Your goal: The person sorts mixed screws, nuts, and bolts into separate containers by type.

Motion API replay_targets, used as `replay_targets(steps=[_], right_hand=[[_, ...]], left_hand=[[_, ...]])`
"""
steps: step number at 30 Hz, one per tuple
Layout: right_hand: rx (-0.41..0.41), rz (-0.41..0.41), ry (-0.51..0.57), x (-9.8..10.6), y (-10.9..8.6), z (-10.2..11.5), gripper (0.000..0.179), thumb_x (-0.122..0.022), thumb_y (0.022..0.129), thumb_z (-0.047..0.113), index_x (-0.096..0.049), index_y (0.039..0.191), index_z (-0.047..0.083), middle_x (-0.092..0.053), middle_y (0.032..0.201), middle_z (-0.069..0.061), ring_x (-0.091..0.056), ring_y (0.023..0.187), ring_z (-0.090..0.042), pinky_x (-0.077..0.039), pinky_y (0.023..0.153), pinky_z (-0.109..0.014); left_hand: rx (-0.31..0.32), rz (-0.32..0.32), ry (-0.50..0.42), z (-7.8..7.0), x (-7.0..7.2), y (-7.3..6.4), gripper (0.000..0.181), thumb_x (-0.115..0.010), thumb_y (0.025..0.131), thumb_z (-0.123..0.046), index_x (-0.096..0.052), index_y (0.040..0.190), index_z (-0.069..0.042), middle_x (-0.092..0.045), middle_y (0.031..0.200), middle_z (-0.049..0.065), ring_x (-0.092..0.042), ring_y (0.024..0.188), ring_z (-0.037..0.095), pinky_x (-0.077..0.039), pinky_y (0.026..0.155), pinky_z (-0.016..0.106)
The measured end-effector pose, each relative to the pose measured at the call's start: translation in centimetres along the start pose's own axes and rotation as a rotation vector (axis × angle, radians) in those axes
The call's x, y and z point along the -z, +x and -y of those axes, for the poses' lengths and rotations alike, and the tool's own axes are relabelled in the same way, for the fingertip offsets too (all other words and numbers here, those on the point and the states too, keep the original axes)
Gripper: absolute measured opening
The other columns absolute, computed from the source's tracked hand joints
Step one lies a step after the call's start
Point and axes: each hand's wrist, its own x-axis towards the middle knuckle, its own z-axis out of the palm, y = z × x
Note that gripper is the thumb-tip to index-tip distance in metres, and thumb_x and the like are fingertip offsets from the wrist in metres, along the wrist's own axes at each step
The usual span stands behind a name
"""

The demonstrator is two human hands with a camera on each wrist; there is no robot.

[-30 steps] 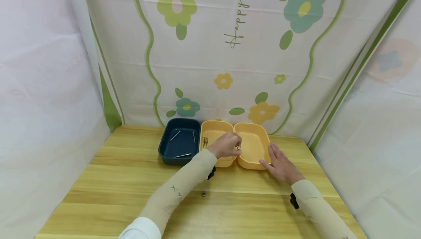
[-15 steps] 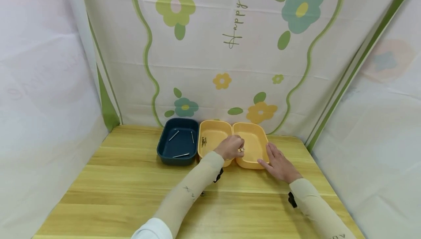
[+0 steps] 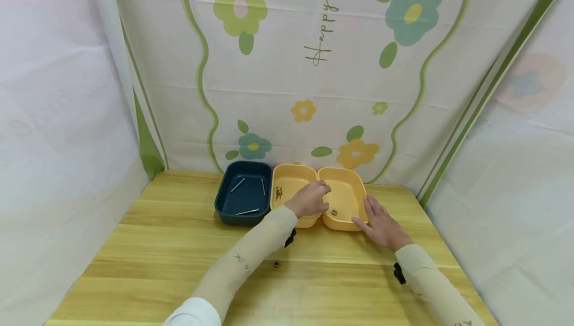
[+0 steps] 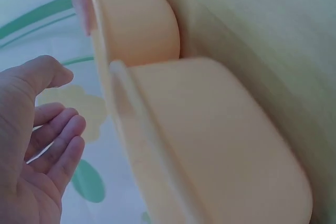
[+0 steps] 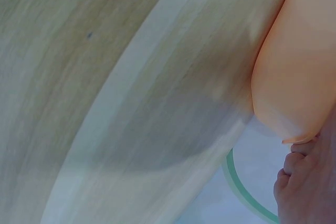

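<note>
My left hand (image 3: 308,199) hovers over the seam between the middle yellow tray (image 3: 293,168) and the right yellow tray (image 3: 347,222). Its fingers are loosely bent and hold nothing, as the left wrist view also shows. Just right of those fingertips, a metal nut (image 3: 334,212) lies on the floor of the right tray. My right hand (image 3: 383,224) rests against that tray's right side, fingers laid along the wall and thumb at the front rim. Another nut (image 3: 276,264) lies on the wooden table, in front of the trays.
A dark blue tray (image 3: 242,220) with several long silver screws stands at the left of the row. Small brass-coloured screws (image 3: 279,193) lie in the middle tray. A flower-printed cloth (image 3: 269,81) hangs close behind the trays, with pale cloth on both sides.
The left hand held a nut, moved slightly right over the right tray, and let go. The nut now lies in that tray and the hand has drawn back left. The right hand stayed put.
</note>
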Motion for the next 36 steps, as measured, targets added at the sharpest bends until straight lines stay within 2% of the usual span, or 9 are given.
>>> replay_targets(steps=[6,11,20,29,33,36], right_hand=[[0.003,-0.005,-0.007,-0.2,-0.1,-0.3,0.095,-0.042,0.108,0.061,-0.014,0.164,-0.01,-0.009,0.174,-0.031,-0.015,0.161,-0.049,-0.02,0.127,-0.066],[0.011,-0.007,0.003,-0.2,-0.1,-0.3,0.094,-0.044,0.109,0.059,-0.014,0.164,-0.011,-0.009,0.174,-0.031,-0.015,0.161,-0.049,-0.019,0.128,-0.066],[0.016,-0.011,0.008,0.0,-0.3,-0.2,0.093,-0.045,0.109,0.057,-0.014,0.163,-0.012,-0.01,0.173,-0.032,-0.016,0.16,-0.05,-0.02,0.127,-0.067],[0.014,-0.015,0.003,0.1,-0.2,-0.3,0.093,-0.044,0.109,0.057,-0.014,0.163,-0.012,-0.01,0.173,-0.032,-0.015,0.16,-0.051,-0.02,0.126,-0.068],[0.018,-0.011,0.006,-0.1,-0.1,-0.4,0.094,-0.044,0.109,0.058,-0.013,0.164,-0.012,-0.008,0.174,-0.032,-0.014,0.161,-0.05,-0.019,0.127,-0.067],[0.015,-0.004,0.009,-0.1,0.0,-0.3,0.094,-0.043,0.109,0.058,-0.012,0.164,-0.011,-0.007,0.174,-0.031,-0.013,0.161,-0.05,-0.018,0.127,-0.067]], left_hand=[[-0.071,-0.008,0.035,0.6,1.7,-2.2,0.04,-0.073,0.099,-0.023,-0.069,0.135,-0.007,-0.069,0.134,0.009,-0.069,0.118,0.021,-0.058,0.1,0.03],[-0.11,0.014,0.068,1.0,2.8,-4.8,0.039,-0.075,0.098,-0.025,-0.07,0.132,-0.007,-0.071,0.128,0.008,-0.069,0.114,0.019,-0.058,0.099,0.03],[-0.162,0.055,0.074,1.4,3.8,-9.7,0.036,-0.077,0.097,-0.028,-0.073,0.127,-0.008,-0.073,0.122,0.006,-0.071,0.107,0.016,-0.059,0.093,0.025],[-0.162,0.1,0.009,1.8,4.0,-12.9,0.03,-0.076,0.096,-0.023,-0.074,0.122,-0.007,-0.074,0.114,0.006,-0.067,0.097,0.011,-0.059,0.087,0.022],[-0.149,0.158,-0.016,2.0,3.7,-14.4,0.029,-0.077,0.095,-0.022,-0.073,0.12,-0.008,-0.074,0.113,0.004,-0.069,0.098,0.012,-0.059,0.086,0.021],[-0.123,0.215,-0.07,2.3,3.4,-15.5,0.029,-0.077,0.095,-0.019,-0.073,0.121,-0.006,-0.074,0.116,0.005,-0.071,0.103,0.017,-0.059,0.089,0.023]])
